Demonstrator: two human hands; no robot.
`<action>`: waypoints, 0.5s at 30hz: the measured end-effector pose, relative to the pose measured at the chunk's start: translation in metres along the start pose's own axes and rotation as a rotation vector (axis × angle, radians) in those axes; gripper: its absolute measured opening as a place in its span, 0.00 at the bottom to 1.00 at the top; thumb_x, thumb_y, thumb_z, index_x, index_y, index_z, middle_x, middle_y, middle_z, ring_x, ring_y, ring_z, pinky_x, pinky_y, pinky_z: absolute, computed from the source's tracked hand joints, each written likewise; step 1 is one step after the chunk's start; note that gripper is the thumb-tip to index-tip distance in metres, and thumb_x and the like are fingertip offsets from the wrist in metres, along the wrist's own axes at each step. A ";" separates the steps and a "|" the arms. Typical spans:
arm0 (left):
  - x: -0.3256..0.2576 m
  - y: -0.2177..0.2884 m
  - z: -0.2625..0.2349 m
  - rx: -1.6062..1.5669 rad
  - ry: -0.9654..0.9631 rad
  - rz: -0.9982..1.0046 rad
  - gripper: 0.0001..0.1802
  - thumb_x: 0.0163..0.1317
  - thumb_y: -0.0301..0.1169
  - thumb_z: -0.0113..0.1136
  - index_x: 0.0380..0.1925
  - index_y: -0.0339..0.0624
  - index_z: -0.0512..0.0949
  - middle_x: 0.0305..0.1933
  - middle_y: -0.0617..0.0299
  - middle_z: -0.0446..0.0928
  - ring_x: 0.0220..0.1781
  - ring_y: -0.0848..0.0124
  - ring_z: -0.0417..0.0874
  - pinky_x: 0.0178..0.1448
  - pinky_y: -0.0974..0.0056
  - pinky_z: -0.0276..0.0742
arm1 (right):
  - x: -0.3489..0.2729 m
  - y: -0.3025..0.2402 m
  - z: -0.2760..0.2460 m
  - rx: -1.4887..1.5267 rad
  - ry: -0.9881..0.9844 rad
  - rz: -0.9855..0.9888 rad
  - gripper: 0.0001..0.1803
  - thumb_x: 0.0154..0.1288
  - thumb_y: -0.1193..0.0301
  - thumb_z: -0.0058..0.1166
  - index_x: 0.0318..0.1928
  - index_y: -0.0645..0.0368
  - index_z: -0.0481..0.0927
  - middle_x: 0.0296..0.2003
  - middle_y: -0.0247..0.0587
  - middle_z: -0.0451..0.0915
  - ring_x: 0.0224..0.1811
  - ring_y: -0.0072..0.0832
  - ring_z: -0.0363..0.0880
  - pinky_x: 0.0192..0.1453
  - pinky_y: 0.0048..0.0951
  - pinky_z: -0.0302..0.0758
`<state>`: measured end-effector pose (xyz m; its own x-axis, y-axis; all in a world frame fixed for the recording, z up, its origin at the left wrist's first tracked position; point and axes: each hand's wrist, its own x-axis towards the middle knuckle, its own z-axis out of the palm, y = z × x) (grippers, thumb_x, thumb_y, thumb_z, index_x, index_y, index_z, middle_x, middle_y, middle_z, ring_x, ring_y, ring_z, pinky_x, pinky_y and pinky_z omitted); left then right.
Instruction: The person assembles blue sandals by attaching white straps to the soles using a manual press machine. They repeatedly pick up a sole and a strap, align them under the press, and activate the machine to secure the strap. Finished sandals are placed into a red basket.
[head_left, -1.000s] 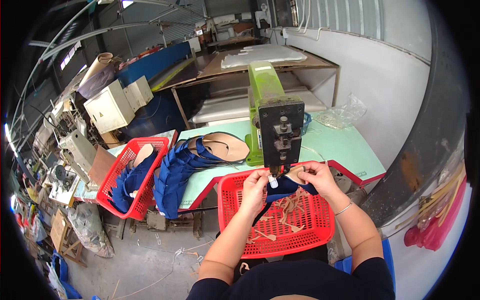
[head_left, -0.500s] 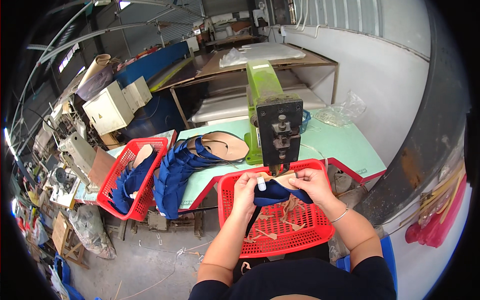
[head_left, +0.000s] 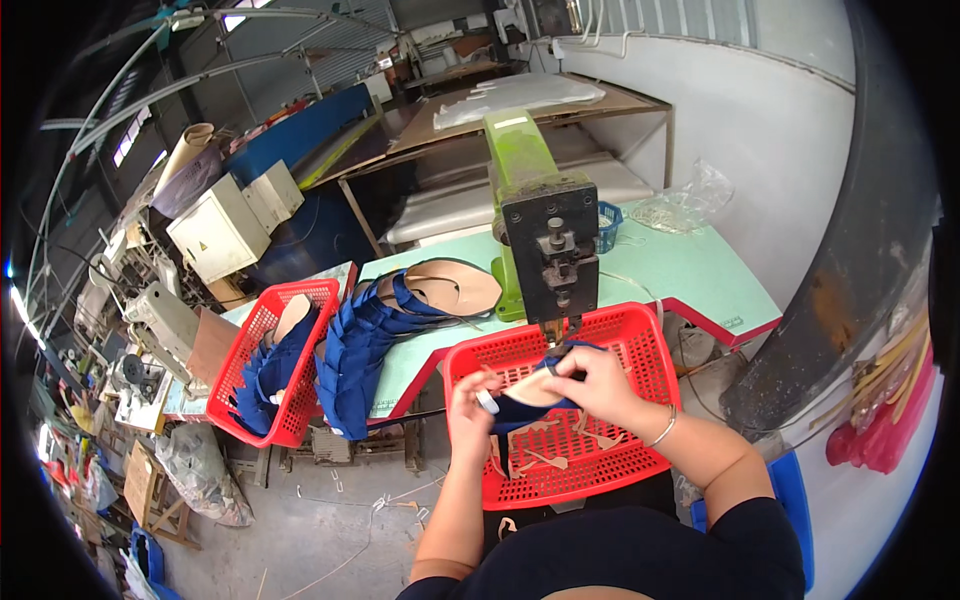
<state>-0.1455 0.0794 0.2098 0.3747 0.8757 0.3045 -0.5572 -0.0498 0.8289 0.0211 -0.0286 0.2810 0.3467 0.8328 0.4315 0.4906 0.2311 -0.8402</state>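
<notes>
Between my hands is a dark blue shoe upper (head_left: 517,413) with a beige lining (head_left: 532,389), held below the black head (head_left: 552,250) of a green machine (head_left: 520,150). My right hand (head_left: 598,384) pinches its edge close under the head. At its left side, the curled fingers of my left hand (head_left: 468,408) grip the blue part. A small white piece (head_left: 487,401) shows at those fingers; whether it is worn or held is unclear. Beneath both hands sits a red basket (head_left: 560,488) with beige scraps (head_left: 548,459) inside.
On the pale green table (head_left: 690,275), a pile of blue uppers (head_left: 352,345) lies left of the machine. Farther left stands another red basket (head_left: 285,425) of uppers. A blue basket (head_left: 608,228) and clear plastic bag (head_left: 690,205) are behind. A dark post (head_left: 815,300) rises at right.
The upper has turned, with more beige lining facing me. My left hand has moved lower and left; my right hand has shifted left, closer to the machine head.
</notes>
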 end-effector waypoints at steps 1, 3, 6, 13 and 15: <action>-0.014 0.014 -0.002 0.268 -0.175 0.103 0.26 0.38 0.17 0.63 0.43 0.39 0.73 0.36 0.62 0.79 0.46 0.65 0.78 0.55 0.61 0.71 | -0.006 0.006 -0.001 -0.184 0.012 -0.281 0.07 0.47 0.72 0.65 0.25 0.58 0.78 0.24 0.35 0.80 0.29 0.26 0.79 0.51 0.38 0.69; -0.019 -0.001 -0.024 0.796 -0.252 0.421 0.21 0.33 0.16 0.65 0.33 0.40 0.79 0.34 0.62 0.79 0.45 0.63 0.79 0.53 0.61 0.72 | -0.021 0.017 0.006 -0.254 0.014 -0.523 0.05 0.46 0.74 0.63 0.25 0.54 0.79 0.25 0.32 0.80 0.33 0.28 0.80 0.60 0.46 0.58; -0.024 -0.001 -0.027 0.999 -0.099 0.716 0.14 0.34 0.19 0.66 0.26 0.41 0.81 0.32 0.61 0.79 0.42 0.59 0.80 0.46 0.61 0.76 | -0.050 0.038 0.008 -0.466 -0.033 -0.739 0.05 0.46 0.73 0.61 0.26 0.49 0.79 0.32 0.26 0.81 0.42 0.23 0.79 0.61 0.50 0.54; -0.031 0.001 -0.028 0.938 -0.059 0.907 0.09 0.37 0.20 0.67 0.22 0.39 0.78 0.30 0.59 0.78 0.40 0.58 0.82 0.43 0.61 0.78 | -0.085 0.056 0.026 -0.607 0.049 -0.791 0.02 0.49 0.69 0.58 0.27 0.45 0.79 0.38 0.19 0.80 0.50 0.24 0.75 0.64 0.52 0.44; -0.031 0.001 -0.029 0.945 -0.059 0.906 0.10 0.37 0.20 0.68 0.22 0.38 0.78 0.30 0.58 0.78 0.40 0.58 0.82 0.43 0.61 0.78 | -0.085 0.057 0.027 -0.619 0.056 -0.801 0.01 0.51 0.68 0.56 0.26 0.44 0.80 0.38 0.18 0.80 0.50 0.25 0.75 0.64 0.53 0.44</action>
<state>-0.1787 0.0658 0.1876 0.1889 0.3325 0.9240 0.0950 -0.9427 0.3198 -0.0020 -0.0731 0.1873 -0.2369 0.5192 0.8212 0.9179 0.3965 0.0142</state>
